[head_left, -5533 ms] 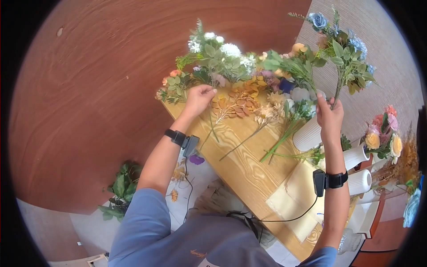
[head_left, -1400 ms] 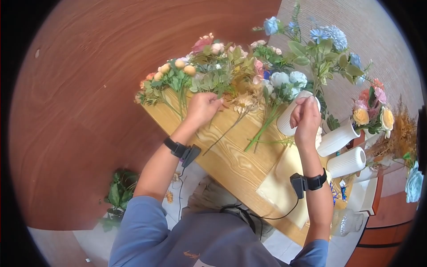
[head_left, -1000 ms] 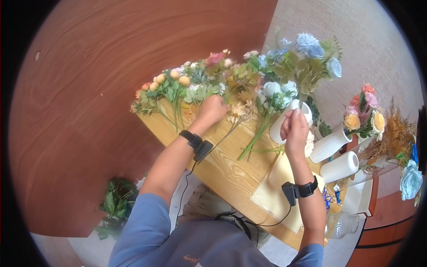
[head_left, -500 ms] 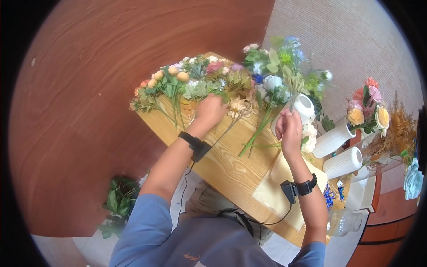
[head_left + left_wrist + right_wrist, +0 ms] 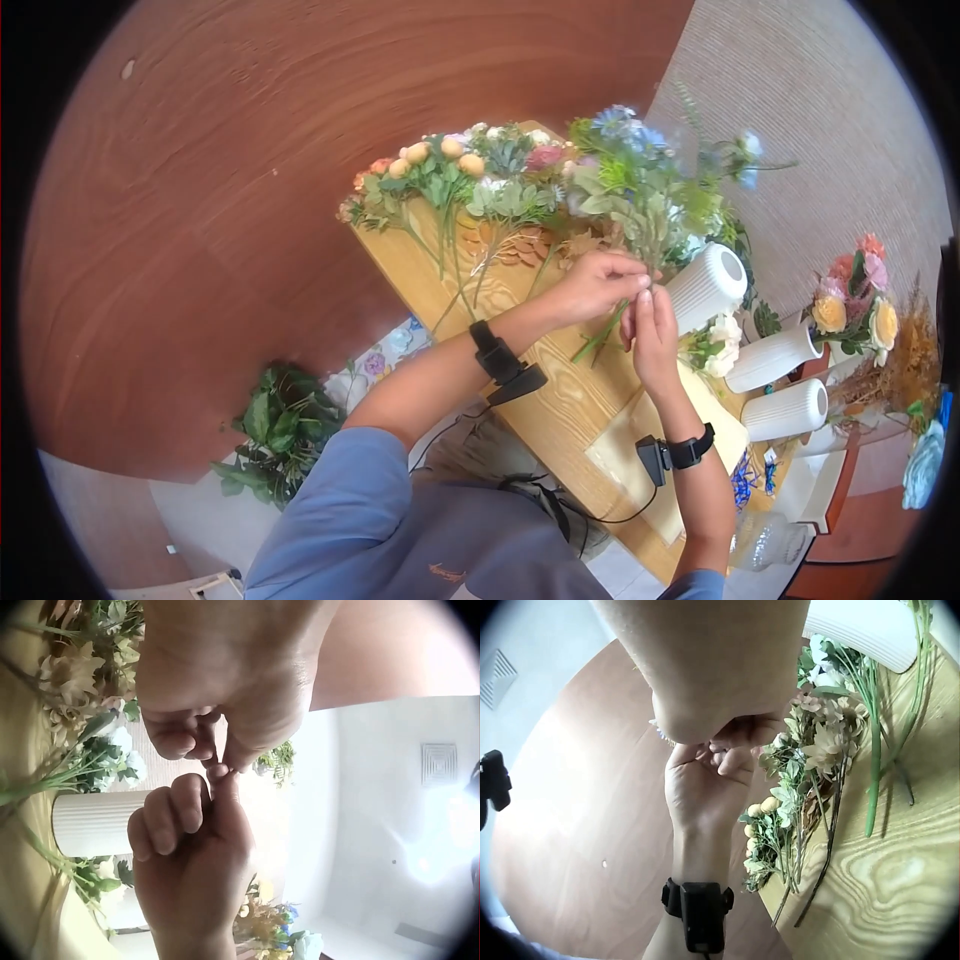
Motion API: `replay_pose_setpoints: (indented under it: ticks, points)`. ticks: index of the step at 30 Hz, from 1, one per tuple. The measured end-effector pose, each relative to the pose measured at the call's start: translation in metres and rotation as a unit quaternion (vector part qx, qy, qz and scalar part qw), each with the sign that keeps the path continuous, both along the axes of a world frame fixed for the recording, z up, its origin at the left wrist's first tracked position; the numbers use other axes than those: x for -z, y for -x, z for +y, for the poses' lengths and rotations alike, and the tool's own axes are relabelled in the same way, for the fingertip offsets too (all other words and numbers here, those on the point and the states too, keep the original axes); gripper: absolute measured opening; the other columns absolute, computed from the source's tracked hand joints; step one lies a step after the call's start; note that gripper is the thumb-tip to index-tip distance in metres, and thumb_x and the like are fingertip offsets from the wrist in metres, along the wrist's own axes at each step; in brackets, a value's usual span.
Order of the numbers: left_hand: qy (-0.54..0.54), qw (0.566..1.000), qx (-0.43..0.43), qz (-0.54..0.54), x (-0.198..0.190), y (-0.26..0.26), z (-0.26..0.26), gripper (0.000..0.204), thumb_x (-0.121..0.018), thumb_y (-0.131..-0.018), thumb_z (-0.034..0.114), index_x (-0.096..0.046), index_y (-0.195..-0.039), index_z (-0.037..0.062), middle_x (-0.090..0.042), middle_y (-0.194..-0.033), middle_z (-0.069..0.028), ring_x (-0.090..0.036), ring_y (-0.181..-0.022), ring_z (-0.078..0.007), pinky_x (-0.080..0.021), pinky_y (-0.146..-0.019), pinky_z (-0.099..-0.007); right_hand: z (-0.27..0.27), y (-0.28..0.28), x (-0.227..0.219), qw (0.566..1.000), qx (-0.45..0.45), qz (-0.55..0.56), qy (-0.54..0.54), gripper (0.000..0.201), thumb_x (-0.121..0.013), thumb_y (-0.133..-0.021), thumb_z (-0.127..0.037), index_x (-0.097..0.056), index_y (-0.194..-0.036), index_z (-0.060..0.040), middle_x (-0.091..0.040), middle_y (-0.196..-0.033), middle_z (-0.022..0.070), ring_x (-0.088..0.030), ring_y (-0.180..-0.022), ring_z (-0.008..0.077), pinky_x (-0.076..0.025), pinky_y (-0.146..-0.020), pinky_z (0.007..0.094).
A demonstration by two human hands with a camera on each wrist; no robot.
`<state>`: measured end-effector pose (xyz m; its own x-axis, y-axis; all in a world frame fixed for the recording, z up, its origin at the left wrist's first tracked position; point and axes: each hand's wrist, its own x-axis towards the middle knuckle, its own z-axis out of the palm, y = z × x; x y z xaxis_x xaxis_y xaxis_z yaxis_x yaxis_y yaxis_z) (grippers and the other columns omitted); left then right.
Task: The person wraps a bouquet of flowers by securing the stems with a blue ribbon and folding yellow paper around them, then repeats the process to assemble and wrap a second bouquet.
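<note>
My right hand [image 5: 655, 340] pinches the thin stems of an artificial flower bunch [image 5: 645, 195] with blue blooms and green leaves. At the same spot, the thumb and fingertips of my left hand [image 5: 600, 285] pinch the stems from the other side. Blur softens the bunch in the head view. In the left wrist view the fingertips of the left hand [image 5: 225, 675] and right hand [image 5: 195, 855] meet on a thin stem. The stem ends are hidden by the hands. Behind the right hand leans a white ribbed vase [image 5: 705, 285].
Artificial flowers lie along the wooden table's [image 5: 560, 380] far side, including a yellow-budded bunch [image 5: 440, 175]. To the right are two more white vases [image 5: 770, 360], one filled with pink and yellow flowers [image 5: 855, 300], a glass jar [image 5: 770, 540] and cream paper [image 5: 640, 450]. A leafy plant [image 5: 280, 430] stands lower left.
Over the last half second my left hand has left the flowers on the table and moved right to the stems in my right hand. Earlier it held a white-flowered bunch.
</note>
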<state>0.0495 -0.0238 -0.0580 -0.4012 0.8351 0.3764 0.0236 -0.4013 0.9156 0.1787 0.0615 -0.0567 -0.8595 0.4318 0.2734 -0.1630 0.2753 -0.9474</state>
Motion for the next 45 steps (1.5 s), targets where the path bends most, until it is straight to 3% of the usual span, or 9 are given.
replay_pose_setpoints:
  ticks: [9,20,23,30,35,36,38,39,45]
  points:
    - [-0.003,0.988,0.059,-0.146,0.001,0.017,-0.018,0.02,-0.056,-0.095,0.012,-0.065,-0.106,-0.003,-0.056,-0.07,0.0014,-0.044,-0.052,-0.0022,-0.035,-0.045,-0.0171,-0.008,0.015,-0.001,0.997,-0.062,-0.033,0.018,0.024,-0.04,-0.103,-0.025,-0.051,-0.097,-0.0045,-0.053,-0.068,0.0019,-0.048,-0.055,0.0074,-0.039,-0.051,0.0213]
    - [0.197,0.902,-0.352,0.155,-0.029,0.178,-0.042,0.016,-0.063,-0.087,0.016,-0.068,-0.089,0.0005,-0.07,-0.076,-0.007,-0.06,-0.054,-0.01,-0.047,-0.048,-0.0261,0.006,-0.005,0.003,0.988,0.027,-0.109,-0.11,0.036,-0.056,-0.095,-0.028,-0.054,-0.114,0.0023,-0.063,-0.098,0.011,-0.059,-0.093,0.0165,-0.048,-0.07,0.0281]
    - [0.286,0.78,-0.45,0.328,0.012,0.234,-0.027,0.02,-0.066,-0.08,0.019,-0.07,-0.083,0.0003,-0.07,-0.079,-0.0129,-0.066,-0.061,-0.0231,-0.052,-0.059,-0.0354,0.006,-0.019,0.002,0.983,0.043,-0.108,-0.142,0.036,-0.057,-0.095,-0.026,-0.054,-0.116,0.0024,-0.064,-0.094,0.0098,-0.061,-0.089,0.016,-0.048,-0.068,0.0277]
    - [0.358,0.728,-0.496,0.31,0.047,0.239,-0.021,0.018,-0.059,-0.073,0.008,-0.067,-0.079,-0.0074,-0.064,-0.084,-0.0307,-0.064,-0.083,-0.0431,-0.052,-0.074,-0.0452,0.022,-0.054,0.004,0.98,0.092,-0.139,-0.111,0.033,-0.058,-0.094,-0.026,-0.056,-0.112,0.0012,-0.063,-0.08,0.0076,-0.061,-0.074,0.0156,-0.049,-0.066,0.0284]
    - [0.42,0.743,-0.432,0.29,0.05,0.243,-0.022,0.017,-0.058,-0.075,0.008,-0.067,-0.085,-0.004,-0.065,-0.086,-0.0281,-0.065,-0.084,-0.0417,-0.05,-0.069,-0.0468,0.03,-0.077,0.005,0.973,0.087,-0.136,-0.164,0.022,-0.06,-0.091,-0.022,-0.061,-0.096,-0.0009,-0.064,-0.077,0.0108,-0.061,-0.069,0.0219,-0.049,-0.065,0.0327]
    - [0.38,0.727,-0.482,0.308,0.094,0.291,-0.015,0.009,-0.064,-0.063,0.009,-0.064,-0.06,0.0008,-0.061,-0.054,-0.0154,-0.063,-0.052,-0.0275,-0.049,-0.052,-0.0381,0.03,-0.083,0.001,0.971,0.106,-0.141,-0.16,0.022,-0.06,-0.091,-0.022,-0.061,-0.096,-0.0009,-0.064,-0.077,0.0108,-0.061,-0.069,0.0219,-0.049,-0.065,0.0327]
    - [0.375,0.73,-0.464,0.334,0.084,0.278,-0.021,0.018,-0.062,-0.071,0.011,-0.063,-0.057,0.0003,-0.06,-0.052,-0.014,-0.062,-0.049,-0.0249,-0.048,-0.051,-0.0371,0.031,-0.092,-0.003,0.961,0.081,-0.189,-0.185,0.022,-0.06,-0.089,-0.023,-0.063,-0.089,-0.0017,-0.064,-0.074,0.0141,-0.062,-0.069,0.0278,-0.049,-0.064,0.0362]
    - [0.427,0.749,-0.411,0.298,0.078,0.278,-0.025,0.02,-0.055,-0.075,0.012,-0.066,-0.085,-0.0023,-0.065,-0.089,-0.028,-0.063,-0.089,-0.0422,-0.049,-0.075,-0.0465,0.032,-0.094,-0.001,0.96,0.093,-0.192,-0.179,0.022,-0.06,-0.089,-0.023,-0.063,-0.089,-0.0017,-0.064,-0.074,0.0141,-0.062,-0.069,0.0278,-0.049,-0.064,0.0362]
    - [0.442,0.651,-0.451,0.421,0.043,0.244,-0.03,0.035,-0.054,-0.081,0.028,-0.068,-0.089,-0.0027,-0.065,-0.093,-0.0274,-0.063,-0.094,-0.0416,-0.049,-0.082,-0.0462,0.03,-0.133,-0.027,0.922,0.166,-0.171,-0.305,0.038,-0.064,-0.088,-0.03,-0.057,-0.067,-0.0005,-0.054,-0.057,0.0137,-0.051,-0.052,0.028,-0.041,-0.052,0.0366]
